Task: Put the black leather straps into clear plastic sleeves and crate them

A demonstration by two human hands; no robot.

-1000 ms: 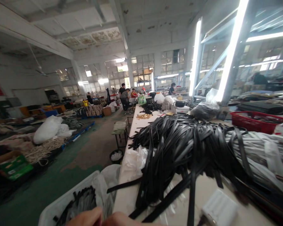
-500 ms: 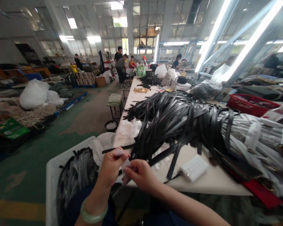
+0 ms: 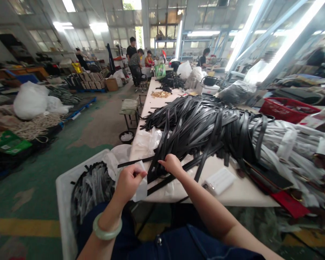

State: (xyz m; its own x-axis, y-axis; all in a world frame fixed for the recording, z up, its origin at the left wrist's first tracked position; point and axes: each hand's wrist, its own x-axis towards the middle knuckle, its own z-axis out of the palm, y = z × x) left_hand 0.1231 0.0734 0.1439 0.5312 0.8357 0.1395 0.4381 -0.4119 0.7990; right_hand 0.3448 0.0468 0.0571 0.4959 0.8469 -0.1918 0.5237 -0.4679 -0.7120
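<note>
My left hand pinches a thin white sheet at the table's near left corner. To its right, my right hand reaches to the lower left part of a large heap of black straps. Its fingers are closed at the straps, and what they grip is too small to make out. The straps lie across the white table. Crumpled white wrapping sits at the table's left edge. A white box lies right of my right hand.
A white bin with wrapped black straps stands at the left. White-wrapped straps and a red basket are at the right. Gold pieces lie farther up the table. Several people are in the background.
My hands have moved apart. The right hand has left the white sheet and gone up and right to the black straps. The left hand still holds the sheet, which now hangs open.
</note>
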